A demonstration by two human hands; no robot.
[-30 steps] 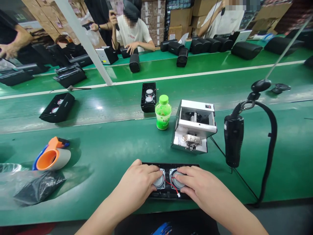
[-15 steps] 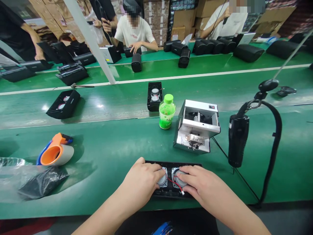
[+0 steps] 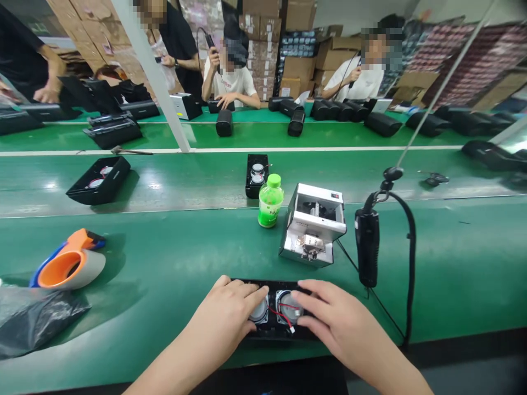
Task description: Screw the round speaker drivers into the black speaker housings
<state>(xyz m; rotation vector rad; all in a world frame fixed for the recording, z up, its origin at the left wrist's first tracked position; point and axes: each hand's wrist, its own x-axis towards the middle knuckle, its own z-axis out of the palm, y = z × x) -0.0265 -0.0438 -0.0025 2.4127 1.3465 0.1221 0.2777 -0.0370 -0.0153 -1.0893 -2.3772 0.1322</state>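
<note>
At the near edge of the green bench your fingers lie spread and flat, clamping nothing. Left hand (image 3: 228, 312) fingertips press on the left speaker driver (image 3: 259, 311); right hand (image 3: 329, 315) fingertips rest on the right speaker driver (image 3: 288, 307). Both drivers sit side by side in the black speaker housing (image 3: 272, 329), which lies flat on the bench (image 3: 173, 263) right in front of you. A red wire (image 3: 282, 315) with a small white plug runs loose between the two drivers.

Step in hand, as I judge it: seating the two drivers into their wells. Next move likely calls for even downward pressure on both rims, keeping that wire out from under the frames, and one hand staying on the housing so it doesn't slide.

Outward: a silver screw feeder (image 3: 313, 225) just beyond the housing, a hanging black electric screwdriver (image 3: 367, 247) to its right on a cable, a green bottle (image 3: 269, 201) to its left. Far left, an orange tape dispenser (image 3: 66, 269) and a dark plastic bag (image 3: 37, 318). On the belt (image 3: 185, 181) behind, another open housing (image 3: 256, 175). Other people work across the line.
</note>
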